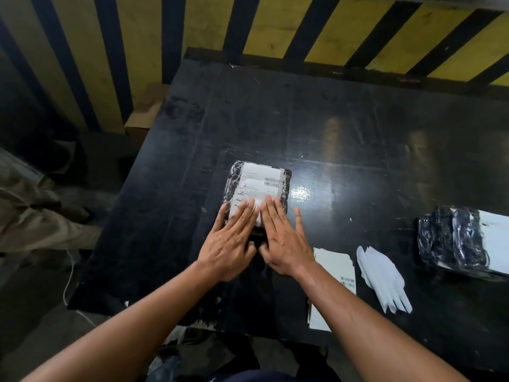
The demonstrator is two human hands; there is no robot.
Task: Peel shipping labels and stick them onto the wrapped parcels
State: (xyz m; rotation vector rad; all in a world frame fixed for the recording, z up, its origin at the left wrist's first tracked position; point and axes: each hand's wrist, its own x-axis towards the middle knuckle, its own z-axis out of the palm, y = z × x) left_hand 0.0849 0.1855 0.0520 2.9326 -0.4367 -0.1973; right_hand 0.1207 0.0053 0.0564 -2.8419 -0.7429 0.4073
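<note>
Left hand (230, 238) flat, fingers spread, pressing on the near end of the wrapped parcel (257, 194) at mid tabletop (358, 128). Shipping label (260, 186) stuck across the parcel's top, barcode near its right edge. Right hand (285, 241) likewise open and flat, just beside the left, fingertips on the label's near edge. Further right: loose label sheets (334, 271), partly under the right forearm; white strips, possibly peeled backing (382, 277); second wrapped parcel (451, 238) at the right edge
</note>
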